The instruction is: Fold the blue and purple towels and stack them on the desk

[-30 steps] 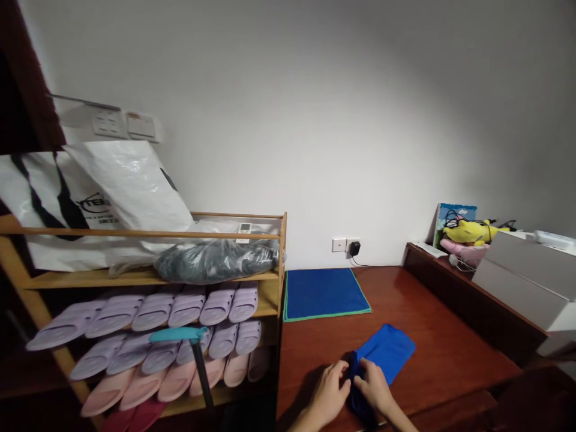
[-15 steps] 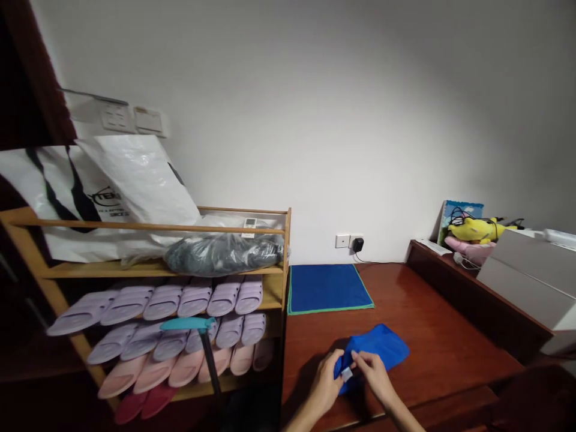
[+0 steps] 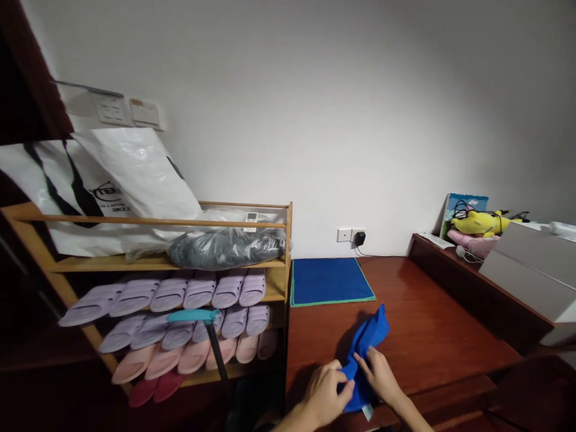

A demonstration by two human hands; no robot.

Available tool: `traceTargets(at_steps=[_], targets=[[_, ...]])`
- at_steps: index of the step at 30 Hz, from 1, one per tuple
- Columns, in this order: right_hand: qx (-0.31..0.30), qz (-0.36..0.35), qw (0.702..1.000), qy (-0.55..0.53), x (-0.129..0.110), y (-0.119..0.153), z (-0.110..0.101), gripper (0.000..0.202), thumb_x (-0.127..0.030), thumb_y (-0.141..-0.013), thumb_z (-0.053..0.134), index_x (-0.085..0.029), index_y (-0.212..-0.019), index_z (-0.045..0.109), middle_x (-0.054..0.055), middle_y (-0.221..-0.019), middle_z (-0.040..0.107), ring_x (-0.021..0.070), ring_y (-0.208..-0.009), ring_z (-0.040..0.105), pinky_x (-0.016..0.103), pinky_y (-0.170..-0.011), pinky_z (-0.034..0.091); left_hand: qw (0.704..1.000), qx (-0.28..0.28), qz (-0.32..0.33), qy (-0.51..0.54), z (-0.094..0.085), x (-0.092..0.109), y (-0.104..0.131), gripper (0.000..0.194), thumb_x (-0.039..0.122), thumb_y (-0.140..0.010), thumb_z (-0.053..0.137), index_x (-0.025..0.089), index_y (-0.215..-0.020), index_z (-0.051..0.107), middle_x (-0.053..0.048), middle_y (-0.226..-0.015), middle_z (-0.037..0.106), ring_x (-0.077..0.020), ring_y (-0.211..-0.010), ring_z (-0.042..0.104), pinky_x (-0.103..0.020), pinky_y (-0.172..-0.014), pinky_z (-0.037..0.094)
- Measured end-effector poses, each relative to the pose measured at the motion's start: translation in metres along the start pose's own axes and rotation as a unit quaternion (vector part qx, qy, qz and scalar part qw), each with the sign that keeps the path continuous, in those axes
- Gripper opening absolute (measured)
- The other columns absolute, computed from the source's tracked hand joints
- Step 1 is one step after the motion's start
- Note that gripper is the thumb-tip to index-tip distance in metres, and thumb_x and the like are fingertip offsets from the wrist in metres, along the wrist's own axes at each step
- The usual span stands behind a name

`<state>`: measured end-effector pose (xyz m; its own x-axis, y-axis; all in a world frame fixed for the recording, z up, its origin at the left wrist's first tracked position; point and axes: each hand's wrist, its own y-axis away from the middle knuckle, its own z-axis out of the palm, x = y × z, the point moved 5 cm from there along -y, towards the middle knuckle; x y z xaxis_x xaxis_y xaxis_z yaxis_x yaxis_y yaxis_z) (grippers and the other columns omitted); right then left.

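Observation:
A bright blue cloth [image 3: 360,390] is bunched up between my two hands, near the front edge of the reddish-brown tabletop [image 3: 427,324]. My left hand [image 3: 327,389] pinches its left side, fingers closed on the fabric. On the other side, my right hand [image 3: 378,373] grips the cloth's middle. One corner of the fabric sticks up and away toward the back right. A small white tag hangs from its lower edge. Farther back, a darker blue cloth with a green border [image 3: 332,281] lies flat against the wall side.
Left of the table stands a wooden rack [image 3: 288,252] with slippers, white bags [image 3: 139,174] and a plastic-wrapped bundle. A black plug [image 3: 359,238] sits in the wall socket. On the right ledge are a yellow plush toy [image 3: 481,223] and a pale box [image 3: 531,270].
The bright blue cloth has turned and become narrower and more bunched, with its tag now at the lower edge. My left hand has shifted slightly. The view has moved a little.

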<state>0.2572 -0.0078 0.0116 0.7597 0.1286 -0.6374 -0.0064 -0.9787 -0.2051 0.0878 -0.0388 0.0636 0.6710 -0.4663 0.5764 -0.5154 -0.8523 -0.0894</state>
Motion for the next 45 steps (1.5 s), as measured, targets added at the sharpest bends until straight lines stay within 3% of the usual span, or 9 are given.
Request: traceTargets(at_steps=[5,8,13,17,21,28,35,40,45], targets=[[-0.026,-0.018,0.995,0.092,0.019,0.024,-0.011,0.033,-0.041,-0.088,0.037,-0.020,-0.082,0.061,0.009,-0.088,0.067,0.0201,-0.082,0.062,0.029,-0.078,0.045,0.993,0.006,-0.122,0.005,-0.017,-0.026,0.010,0.030,0.040,-0.085,0.041,0.024,-0.083,0.067,-0.003,-0.091,0.068,-0.0200,-0.093,0.060,-0.030,-0.083,0.042],[-0.018,0.004,0.986,0.163,0.044,0.038,-0.018,0.031,-0.034,-0.085,0.039,-0.018,-0.087,0.065,0.015,-0.097,0.067,0.0283,-0.092,0.061,0.041,-0.086,0.042,0.986,-0.065,-0.156,0.005,-0.021,-0.036,0.024,0.029,0.044,-0.082,0.044,0.025,-0.087,0.066,-0.004,-0.088,0.069,-0.0228,-0.088,0.063,-0.032,-0.076,0.045],[0.027,0.010,0.965,0.262,0.056,0.039,-0.034,0.042,-0.024,-0.078,0.040,-0.015,-0.113,0.061,0.021,-0.119,0.059,0.0364,-0.106,0.055,0.051,-0.088,0.039,0.990,-0.078,-0.104,-0.059,-0.023,-0.012,0.026,0.026,0.040,-0.081,0.045,0.023,-0.088,0.063,-0.006,-0.088,0.067,-0.0248,-0.084,0.063,-0.036,-0.075,0.047],[0.111,-0.058,0.953,0.275,0.036,0.021,-0.026,0.057,-0.021,-0.083,0.031,-0.016,-0.140,0.033,0.014,-0.146,0.034,0.0301,-0.128,0.038,0.047,-0.100,0.033,0.999,-0.003,-0.002,-0.036,0.004,0.032,-0.010,0.027,0.023,-0.077,0.043,0.020,-0.096,0.063,-0.010,-0.104,0.064,-0.0269,-0.104,0.055,-0.043,-0.095,0.040],[0.047,-0.099,0.972,0.207,0.039,0.012,0.014,0.055,-0.028,-0.089,0.029,-0.015,-0.142,0.029,0.010,-0.149,0.028,0.0217,-0.134,0.030,0.039,-0.107,0.031,0.999,0.033,0.002,-0.026,0.043,0.051,-0.052,0.047,0.019,-0.084,0.032,0.013,-0.128,0.046,-0.015,-0.131,0.050,-0.0282,-0.125,0.040,-0.045,-0.108,0.025],[-0.017,-0.070,0.972,0.225,0.059,0.021,0.030,0.054,-0.037,-0.089,0.033,-0.016,-0.139,0.036,0.007,-0.147,0.030,0.0223,-0.137,0.022,0.044,-0.111,0.025,0.997,-0.012,0.074,-0.007,0.076,0.024,-0.063,0.057,0.046,-0.088,0.032,0.023,-0.141,0.031,-0.005,-0.147,0.034,-0.0219,-0.135,0.028,-0.042,-0.113,0.017],[-0.006,-0.050,0.972,0.230,0.050,0.019,0.013,0.056,-0.050,-0.092,0.028,-0.024,-0.142,0.027,0.004,-0.148,0.028,0.0229,-0.136,0.024,0.048,-0.110,0.027,0.985,-0.050,-0.088,-0.143,0.042,-0.025,-0.038,0.063,0.026,-0.068,0.049,0.018,-0.131,0.048,-0.015,-0.147,0.032,-0.0350,-0.137,0.020,-0.065,-0.104,0.015],[-0.070,-0.107,0.968,0.217,0.062,0.024,-0.004,0.055,-0.048,-0.092,0.030,-0.031,-0.143,0.017,0.000,-0.149,0.026,0.0205,-0.137,0.021,0.046,-0.111,0.026,0.963,-0.058,-0.161,-0.207,-0.007,-0.048,-0.004,0.065,0.016,-0.064,0.048,0.017,-0.129,0.050,-0.018,-0.138,0.045,-0.0369,-0.128,0.037,-0.058,-0.103,0.025],[-0.073,-0.140,0.962,0.223,0.066,0.028,-0.016,0.056,-0.044,-0.092,0.034,-0.034,-0.143,0.015,-0.001,-0.149,0.028,0.0199,-0.137,0.023,0.044,-0.110,0.028,0.966,-0.002,-0.153,-0.210,-0.026,-0.045,0.000,0.057,0.018,-0.069,0.043,0.014,-0.125,0.053,-0.014,-0.147,0.033,-0.0338,-0.138,0.017,-0.057,-0.110,0.008]])
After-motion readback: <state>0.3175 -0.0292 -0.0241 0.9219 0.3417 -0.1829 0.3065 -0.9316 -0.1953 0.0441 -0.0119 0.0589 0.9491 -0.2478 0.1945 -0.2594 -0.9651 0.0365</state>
